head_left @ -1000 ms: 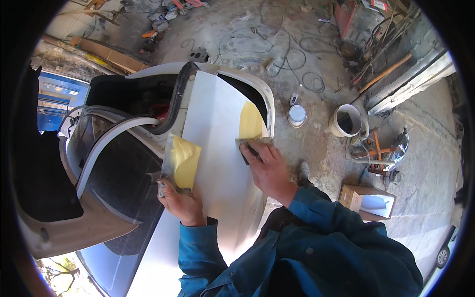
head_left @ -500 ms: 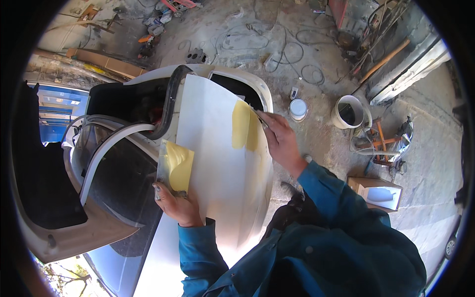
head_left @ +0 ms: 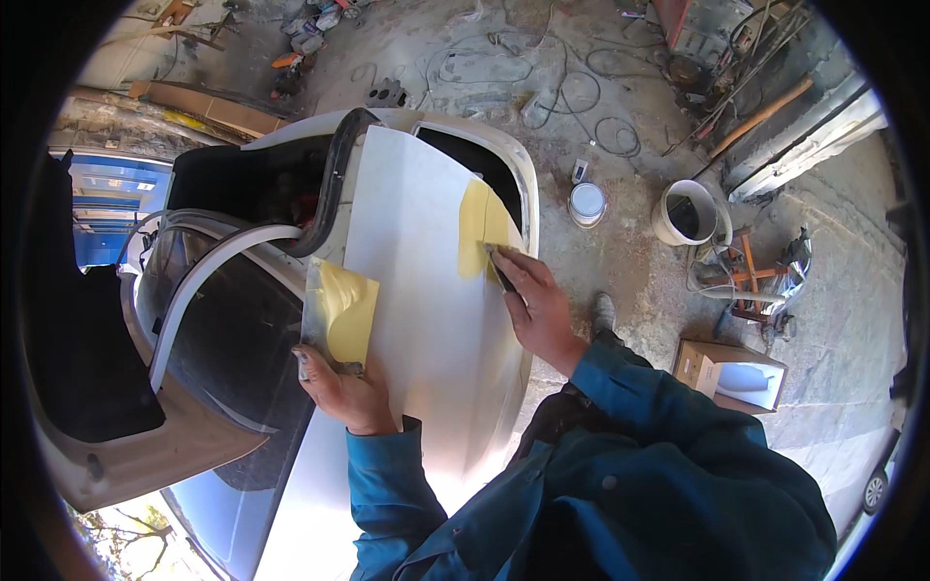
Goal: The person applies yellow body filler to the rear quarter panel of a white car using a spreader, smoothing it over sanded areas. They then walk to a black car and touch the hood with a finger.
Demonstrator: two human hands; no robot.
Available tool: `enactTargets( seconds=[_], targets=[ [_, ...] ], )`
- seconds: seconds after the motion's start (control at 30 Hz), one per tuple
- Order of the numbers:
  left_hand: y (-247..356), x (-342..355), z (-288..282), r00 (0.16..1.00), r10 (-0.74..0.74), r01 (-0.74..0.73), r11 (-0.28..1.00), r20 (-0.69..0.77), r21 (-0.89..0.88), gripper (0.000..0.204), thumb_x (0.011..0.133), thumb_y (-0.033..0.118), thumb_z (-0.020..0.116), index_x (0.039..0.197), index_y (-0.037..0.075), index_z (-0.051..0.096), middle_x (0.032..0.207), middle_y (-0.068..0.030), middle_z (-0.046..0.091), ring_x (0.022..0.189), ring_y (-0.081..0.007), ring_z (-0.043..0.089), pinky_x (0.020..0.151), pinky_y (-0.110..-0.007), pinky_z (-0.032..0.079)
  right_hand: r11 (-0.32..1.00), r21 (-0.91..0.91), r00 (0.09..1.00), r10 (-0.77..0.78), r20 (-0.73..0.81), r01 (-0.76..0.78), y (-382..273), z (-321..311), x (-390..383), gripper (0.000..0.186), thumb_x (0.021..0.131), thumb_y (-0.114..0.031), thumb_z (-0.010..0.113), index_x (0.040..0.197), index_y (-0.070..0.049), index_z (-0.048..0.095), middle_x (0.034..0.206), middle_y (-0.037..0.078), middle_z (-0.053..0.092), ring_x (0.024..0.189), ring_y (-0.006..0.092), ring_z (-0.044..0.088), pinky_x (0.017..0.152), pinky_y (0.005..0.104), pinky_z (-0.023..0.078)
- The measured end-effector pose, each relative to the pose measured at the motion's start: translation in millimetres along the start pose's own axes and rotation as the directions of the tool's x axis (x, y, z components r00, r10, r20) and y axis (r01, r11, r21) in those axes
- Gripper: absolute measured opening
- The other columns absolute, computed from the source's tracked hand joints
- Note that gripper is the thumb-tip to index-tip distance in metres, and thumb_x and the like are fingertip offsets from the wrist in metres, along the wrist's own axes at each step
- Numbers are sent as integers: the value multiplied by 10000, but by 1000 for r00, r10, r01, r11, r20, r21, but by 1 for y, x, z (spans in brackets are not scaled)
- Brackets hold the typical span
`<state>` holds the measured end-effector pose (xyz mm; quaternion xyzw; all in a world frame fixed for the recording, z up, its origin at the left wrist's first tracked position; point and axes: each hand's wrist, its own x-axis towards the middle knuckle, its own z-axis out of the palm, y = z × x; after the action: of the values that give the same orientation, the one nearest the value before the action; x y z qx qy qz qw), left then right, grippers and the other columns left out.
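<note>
My left hand (head_left: 345, 387) grips a flat board (head_left: 312, 297) loaded with pale yellow putty (head_left: 344, 313), held over the left part of a white car panel (head_left: 416, 343). My right hand (head_left: 531, 312) is closed on a dark spreader (head_left: 503, 273), its edge at the lower right of a thin yellow putty patch (head_left: 476, 219) near the panel's curved right edge. Just left of the panel runs a black rubber seal (head_left: 340, 171) around a dark opening in the car body.
On the concrete floor to the right stand a small can (head_left: 587, 201), a bucket (head_left: 684, 212), a wooden stand (head_left: 753, 278) and an open cardboard box (head_left: 728, 376). Hoses (head_left: 614, 137) lie beyond the car. A dark windshield (head_left: 235, 350) is at the lower left.
My right hand first moved up along the patch, then back down and left to its lower part. The yellow patch is wider. My left hand and board have shifted slightly left.
</note>
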<state>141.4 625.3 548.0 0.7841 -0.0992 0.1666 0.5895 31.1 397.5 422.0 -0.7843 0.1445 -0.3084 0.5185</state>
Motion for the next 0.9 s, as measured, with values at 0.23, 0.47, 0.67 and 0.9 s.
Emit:
enactTargets(
  seconds=[0.23,0.47,0.67,0.9],
  targets=[
    [14,2,8,981,-191,181,949,-17,-259,545,1166,490,514,1300,-18,657,1250,-144,741,1143,-249,742,1000,-380,603,999,35,996,-9,92,6,-8,2,-45,689,894,99,704,1548,-107,638,1527,174,615,1363,396,609,1170,445,524],
    [12,2,9,982,-180,164,960,-55,-226,518,1172,448,521,1311,-30,663,1262,-156,734,1148,-250,733,1027,-378,584,998,66,986,-29,162,19,-14,-21,-59,621,943,88,677,1537,-90,647,1426,195,681,1290,395,669,1102,439,559],
    [0,2,0,916,385,-395,826,109,401,359,1129,204,633,1386,-44,603,1192,-167,710,1083,-266,717,982,-354,565,975,-156,982,-171,-83,157,-8,-33,43,488,979,48,645,1442,-89,717,1318,140,735,1148,370,688,999,449,592],
    [-2,3,-6,831,518,-542,668,204,510,605,972,26,780,1525,20,535,1137,-185,676,1004,-364,708,893,-386,565,929,-288,972,-233,38,234,-14,-22,66,543,933,43,664,1461,-80,700,1343,129,713,1142,371,659,1019,457,571]
  ],
)
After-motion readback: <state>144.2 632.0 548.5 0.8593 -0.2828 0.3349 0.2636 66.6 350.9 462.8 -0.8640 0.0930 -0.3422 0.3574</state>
